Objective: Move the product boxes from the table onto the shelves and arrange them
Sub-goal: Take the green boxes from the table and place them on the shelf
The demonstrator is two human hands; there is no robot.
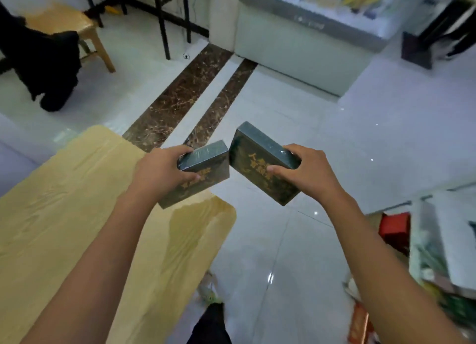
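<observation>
My left hand [159,173] grips one dark green box [208,167] by its short end, above the table's [64,202] far right corner. My right hand [306,173] clamps a second green box [257,160] likewise, out past the table's edge over the floor. The glossy wrap looks slick; both seem light and stiff, so I pinch firmly.

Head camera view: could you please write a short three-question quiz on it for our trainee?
1. True or false: the left hand grips a dark green box.
2. The second box, gripped by the right hand, is: A over the tiled floor; B inside a drawer; C on a shelf.
3. Fill in: the lettering on both boxes is ___.
Key: 1 true; 2 A; 3 gold.
</observation>
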